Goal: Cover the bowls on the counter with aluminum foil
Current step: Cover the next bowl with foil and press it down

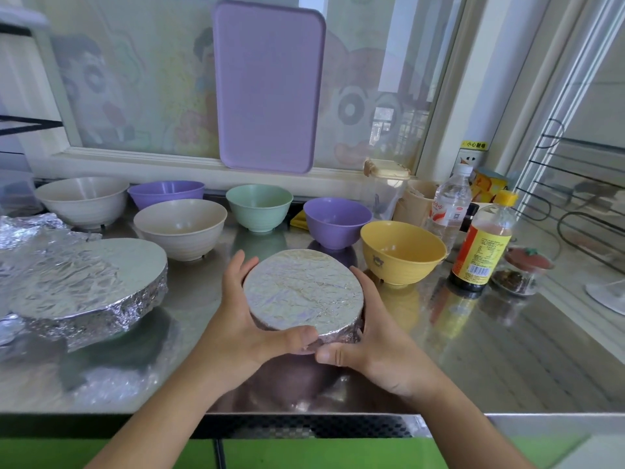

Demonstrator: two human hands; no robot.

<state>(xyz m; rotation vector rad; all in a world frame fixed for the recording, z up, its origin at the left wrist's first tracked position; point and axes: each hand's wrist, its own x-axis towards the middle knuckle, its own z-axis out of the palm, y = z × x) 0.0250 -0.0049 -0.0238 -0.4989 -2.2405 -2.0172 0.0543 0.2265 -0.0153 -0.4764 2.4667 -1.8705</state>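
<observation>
Two hands wrap the foil-covered bowl [303,292] at the front of the surface [473,350]: left hand [236,319] and right hand [368,336] curl round its rim, seemingly crimping the foil. Six open bowls, including the yellow bowl [402,252], wait behind; next comes fresh foil.

Crinkled silver foil [303,292] covers one bowl. The open bowls are cream [180,228], purple [336,222], mint green [259,206] and yellow [402,252]. A lilac tray [268,86] stands against cartoon-patterned glass [135,89].
</observation>
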